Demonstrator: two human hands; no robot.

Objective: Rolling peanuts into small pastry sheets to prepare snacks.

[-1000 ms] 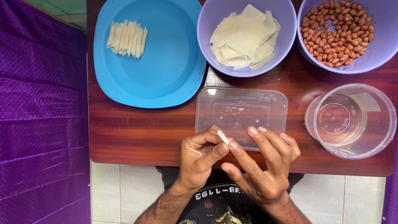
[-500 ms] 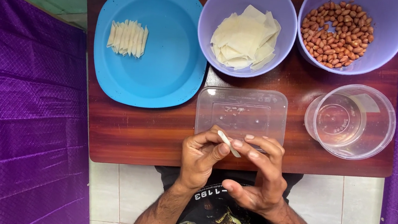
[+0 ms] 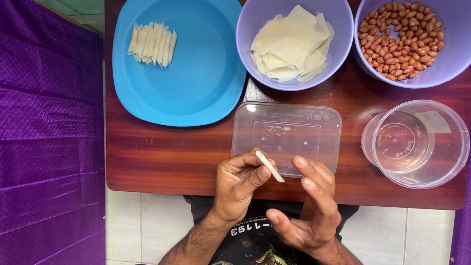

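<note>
blue plate, lilac bowls, reddish-brown peanuts, quilted purple cloth, perhaps cream wrappers.

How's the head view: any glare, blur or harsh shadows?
Head view: sharp throughout, light soft and even; faint shadows under the blue plate and bowls; mild sheen on the clear round tub; left hand and thin roll crisp, no motion blur.

A home: low wooden table on tiled floor, purple quilted cushions.
</note>
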